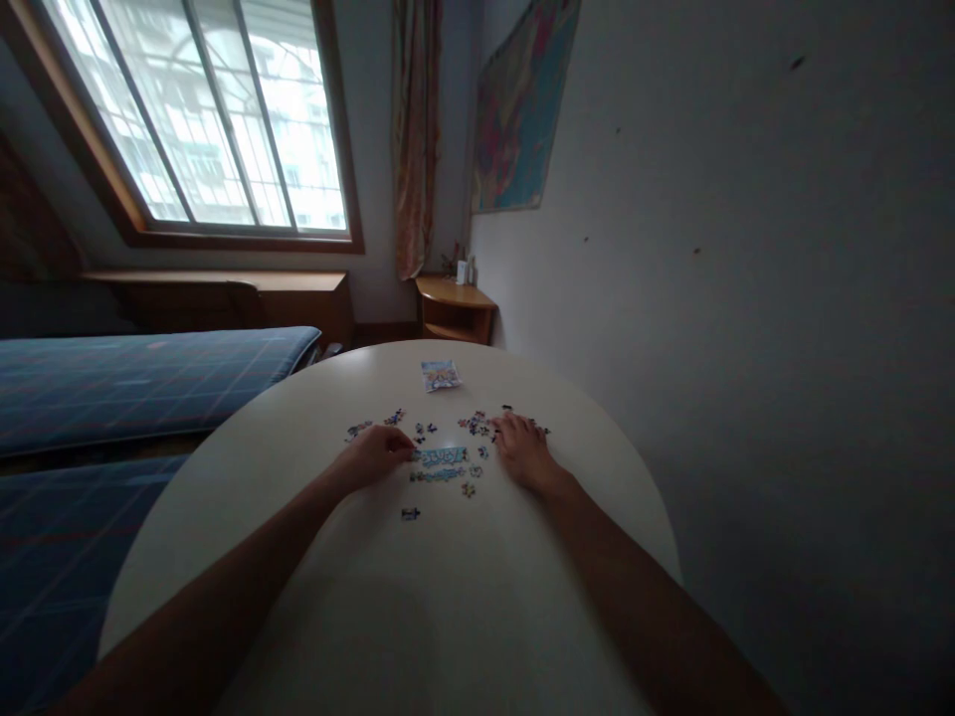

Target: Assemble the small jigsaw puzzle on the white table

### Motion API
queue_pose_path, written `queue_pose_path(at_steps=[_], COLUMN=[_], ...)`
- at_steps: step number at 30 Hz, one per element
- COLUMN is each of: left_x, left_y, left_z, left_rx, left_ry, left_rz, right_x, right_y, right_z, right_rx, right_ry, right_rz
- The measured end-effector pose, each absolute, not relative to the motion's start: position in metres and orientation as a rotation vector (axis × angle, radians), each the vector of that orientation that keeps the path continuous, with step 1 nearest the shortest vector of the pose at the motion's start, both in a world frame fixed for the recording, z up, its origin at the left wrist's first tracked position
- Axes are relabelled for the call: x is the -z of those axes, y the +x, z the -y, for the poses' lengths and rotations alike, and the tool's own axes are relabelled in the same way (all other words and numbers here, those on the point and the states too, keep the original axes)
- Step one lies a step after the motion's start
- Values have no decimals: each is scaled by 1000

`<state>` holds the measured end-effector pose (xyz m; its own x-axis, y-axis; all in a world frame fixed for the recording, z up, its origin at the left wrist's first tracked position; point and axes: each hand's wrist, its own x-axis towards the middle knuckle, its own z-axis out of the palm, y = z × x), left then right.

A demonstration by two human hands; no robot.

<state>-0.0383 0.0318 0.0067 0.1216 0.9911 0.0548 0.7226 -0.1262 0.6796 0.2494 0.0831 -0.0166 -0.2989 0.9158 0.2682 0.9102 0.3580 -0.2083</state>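
Two joined strips of jigsaw puzzle (442, 457) lie in the middle of the white table, one below the other. My left hand (379, 453) is at the left end of the upper strip, thumb and fingers pinched on a small puzzle piece at their tips. On the right, my right hand (522, 449) rests with fingers spread over loose pieces. A pile of loose puzzle pieces (475, 424) lies just left of those fingers. More pieces (395, 417) are scattered beyond my left hand. Nearer to me are a yellowish piece (469, 489) and a single dark-edged piece (410, 514).
A small printed picture packet (440, 375) lies towards the far side of the round table (477, 617). Left of the table stands a bed with a blue plaid cover (149, 383). A corner shelf (457, 292) is behind it, and a wall (716, 328) runs along the right.
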Motion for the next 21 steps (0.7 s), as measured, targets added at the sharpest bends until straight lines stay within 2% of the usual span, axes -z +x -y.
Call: queue_pose_path(at_steps=[6,15,21], left_x=[-5,-11,-8], left_y=[-38,-36,-37], left_z=[-33,-29,-29], left_rx=[-679,-666,-655], left_ry=[1791,1885,1904], left_rz=[-1656,-1679,-1663], right_x=[7,-1,-2], right_y=[246,210,205], right_z=[-85,-53,-41], right_rx=[-22,-232,-270], right_ry=[-1535,-770,-664], right_rz=[2232,2512,2605])
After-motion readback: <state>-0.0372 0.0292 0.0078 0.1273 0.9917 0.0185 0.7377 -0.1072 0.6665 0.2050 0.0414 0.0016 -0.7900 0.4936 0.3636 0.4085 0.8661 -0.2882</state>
